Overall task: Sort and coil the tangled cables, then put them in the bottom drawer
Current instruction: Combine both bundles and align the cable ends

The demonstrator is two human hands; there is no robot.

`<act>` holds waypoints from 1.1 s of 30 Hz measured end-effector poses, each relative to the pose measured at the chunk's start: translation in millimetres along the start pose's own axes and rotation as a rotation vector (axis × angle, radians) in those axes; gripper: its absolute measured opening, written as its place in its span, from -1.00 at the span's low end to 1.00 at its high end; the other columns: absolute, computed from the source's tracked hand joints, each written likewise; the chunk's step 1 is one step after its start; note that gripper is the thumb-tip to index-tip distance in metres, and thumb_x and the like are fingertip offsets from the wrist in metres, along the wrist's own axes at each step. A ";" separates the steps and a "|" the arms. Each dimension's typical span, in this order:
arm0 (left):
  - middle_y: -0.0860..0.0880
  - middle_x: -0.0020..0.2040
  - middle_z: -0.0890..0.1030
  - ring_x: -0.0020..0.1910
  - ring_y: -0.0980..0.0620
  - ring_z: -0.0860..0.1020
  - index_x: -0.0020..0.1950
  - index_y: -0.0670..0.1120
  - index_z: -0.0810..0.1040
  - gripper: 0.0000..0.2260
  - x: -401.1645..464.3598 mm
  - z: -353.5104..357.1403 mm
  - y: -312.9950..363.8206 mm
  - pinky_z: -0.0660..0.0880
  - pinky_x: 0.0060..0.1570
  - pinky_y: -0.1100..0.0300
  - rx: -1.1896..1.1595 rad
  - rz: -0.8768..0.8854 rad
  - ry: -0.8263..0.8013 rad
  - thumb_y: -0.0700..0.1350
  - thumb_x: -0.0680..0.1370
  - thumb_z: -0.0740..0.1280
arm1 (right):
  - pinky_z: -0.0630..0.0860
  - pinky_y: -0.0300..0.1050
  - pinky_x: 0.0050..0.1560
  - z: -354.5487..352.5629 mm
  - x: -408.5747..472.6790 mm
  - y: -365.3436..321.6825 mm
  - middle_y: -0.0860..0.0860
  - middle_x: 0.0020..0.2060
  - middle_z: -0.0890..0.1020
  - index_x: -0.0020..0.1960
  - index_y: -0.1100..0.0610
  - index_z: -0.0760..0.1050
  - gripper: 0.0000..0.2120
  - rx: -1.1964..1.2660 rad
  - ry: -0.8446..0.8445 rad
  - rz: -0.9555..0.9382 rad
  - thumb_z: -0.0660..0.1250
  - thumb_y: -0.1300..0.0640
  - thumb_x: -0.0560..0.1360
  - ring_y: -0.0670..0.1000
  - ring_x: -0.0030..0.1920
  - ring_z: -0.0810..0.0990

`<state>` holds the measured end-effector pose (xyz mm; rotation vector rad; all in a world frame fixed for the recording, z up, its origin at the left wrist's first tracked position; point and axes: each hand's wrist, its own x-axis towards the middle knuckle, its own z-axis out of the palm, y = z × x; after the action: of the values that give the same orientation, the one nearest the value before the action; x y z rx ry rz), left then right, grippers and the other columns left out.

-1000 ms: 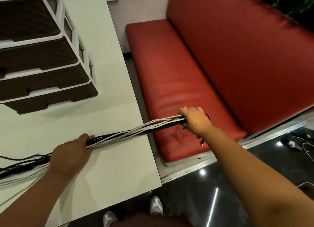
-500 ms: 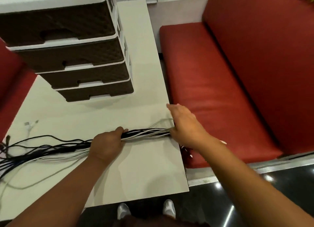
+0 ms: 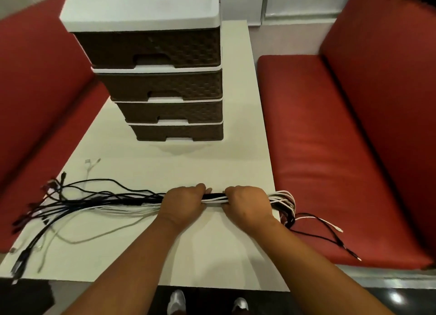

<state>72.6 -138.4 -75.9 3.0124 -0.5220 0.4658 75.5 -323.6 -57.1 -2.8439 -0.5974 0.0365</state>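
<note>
On a white desk point(image 3: 212, 248) flanked by red benches point(image 3: 330, 149), the left hand point(image 3: 182, 202) and right hand point(image 3: 247, 202) curl their fingers around the cable bundle point(image 3: 213, 198) before a closed drawer unit point(image 3: 160, 79).

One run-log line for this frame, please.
hands: left, right grip cables | bottom drawer: closed | stage: bundling
</note>
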 end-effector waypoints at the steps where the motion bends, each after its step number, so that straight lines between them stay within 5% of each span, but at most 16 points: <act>1: -0.03 -0.56 0.47 -0.63 -0.09 0.44 -0.35 -0.06 0.44 -0.74 -0.1 -0.5 0.0 0.22 -0.59 0.28 0.013 0.023 -0.002 0.06 0.45 0.34 | 0.25 -0.08 -0.32 1.1 -1.0 1.7 0.07 -0.21 0.66 -0.11 0.09 0.53 -0.83 -0.004 0.000 0.001 0.21 0.03 0.50 0.19 -0.21 0.60; 13: 0.00 -0.52 0.48 -0.58 -0.05 0.46 -0.34 -0.09 0.53 -0.67 -21.3 -9.1 -67.3 0.31 -0.55 0.26 0.081 0.156 -0.022 0.01 0.18 0.64 | 0.28 -0.07 -0.29 1.4 -1.7 11.7 0.04 -0.15 0.66 -0.06 0.05 0.54 -0.80 -0.094 -0.030 0.083 0.21 -0.03 0.46 0.14 -0.12 0.61; 19: -0.01 -0.51 0.48 -0.57 -0.09 0.45 -0.37 -0.05 0.47 -0.73 -30.7 -3.9 -97.7 0.29 -0.53 0.24 0.072 0.045 0.014 0.06 0.43 0.40 | 0.34 -0.07 -0.32 1.4 2.0 14.7 0.02 -0.22 0.66 -0.09 0.03 0.56 -0.78 -0.121 0.002 0.113 0.21 -0.05 0.42 0.13 -0.18 0.62; 23: 0.02 -0.52 0.49 -0.59 -0.04 0.45 -0.36 -0.01 0.52 -0.79 -30.3 -6.7 -96.2 0.22 -0.52 0.28 -0.005 0.014 0.024 0.05 0.42 0.34 | 0.41 -0.04 -0.38 4.2 2.7 11.3 0.02 -0.37 0.60 -0.27 0.04 0.48 -0.88 -0.098 0.092 0.157 0.27 -0.01 0.30 0.17 -0.31 0.58; 26: 0.03 -0.53 0.50 -0.61 -0.02 0.43 -0.35 0.00 0.56 -0.77 -27.9 -6.3 -98.7 0.24 -0.55 0.31 -0.032 -0.011 0.000 0.04 0.43 0.21 | 0.47 0.09 -0.04 2.6 5.8 2.9 -0.02 -0.19 0.58 -0.12 0.03 0.49 -0.74 -0.192 0.113 0.193 0.36 -0.04 0.23 0.14 -0.07 0.55; 29: 0.02 -0.53 0.50 -0.61 -0.02 0.44 -0.35 0.00 0.56 -0.90 -27.6 -7.0 -100.2 0.19 -0.53 0.32 -0.025 0.002 -0.011 -0.04 0.31 0.44 | 0.37 0.28 0.26 -2.0 16.3 -32.1 -0.02 0.04 0.58 0.17 0.02 0.50 -0.42 -0.234 0.102 0.140 0.46 -0.03 0.16 0.14 0.19 0.52; 33: 0.00 -0.55 0.49 -0.62 -0.02 0.45 -0.38 0.01 0.51 -0.78 -26.5 -10.5 -100.2 0.17 -0.55 0.30 -0.022 0.000 -0.092 -0.04 0.19 0.55 | 0.46 0.01 -0.11 16.7 42.1 -107.1 0.00 -0.17 0.63 0.08 0.06 0.52 -0.61 -0.166 0.097 -0.041 0.37 0.10 0.25 0.13 -0.11 0.59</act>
<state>79.5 -34.5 -73.6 3.0242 -0.5286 0.3212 70.6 -207.8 -47.4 -2.9700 -0.6672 -0.1645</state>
